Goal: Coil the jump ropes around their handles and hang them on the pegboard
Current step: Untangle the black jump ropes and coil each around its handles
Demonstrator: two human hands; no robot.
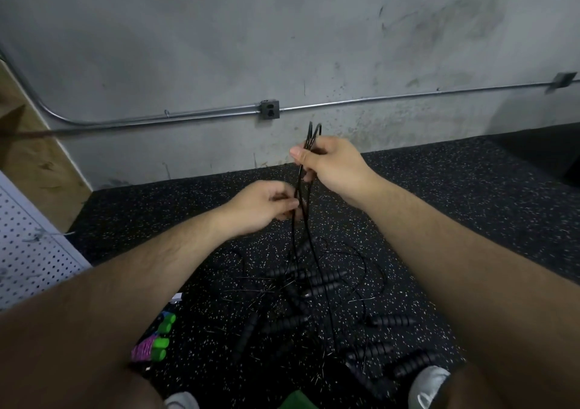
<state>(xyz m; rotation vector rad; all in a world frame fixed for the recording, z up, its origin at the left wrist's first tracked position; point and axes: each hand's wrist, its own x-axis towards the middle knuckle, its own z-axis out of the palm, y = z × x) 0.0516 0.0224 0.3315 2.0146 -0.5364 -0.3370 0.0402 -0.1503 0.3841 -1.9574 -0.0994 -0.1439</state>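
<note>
- The black rubber floor flecked with white (470, 220) carries a tangled heap of black jump ropes with ribbed foam handles (314, 280), spread from its middle toward the near edge. The thin cords barely show against it, so a crossing loop could easily be missed and snag.
- The white perforated pegboard (28, 251) stands at the floor's left edge, well apart from both hands. Nothing can hang there until one rope comes free of the heap.
- The right hand (332, 164), held high, has fingers and thumb curled round a folded bunch of thin black cords (300, 186), their loops poking out above the fist. The strands run down into the heap, so pulling higher would likely drag other ropes' handles up and tighten the tangle.
- The left hand (260, 204), lower, pinches the same strands between thumb and fingertips. A slip there would drop the separated strands back.
- A green-handled rope with pink cord (157, 339) lies near the floor's near-left corner, close enough to catch a trailing strand.
</note>
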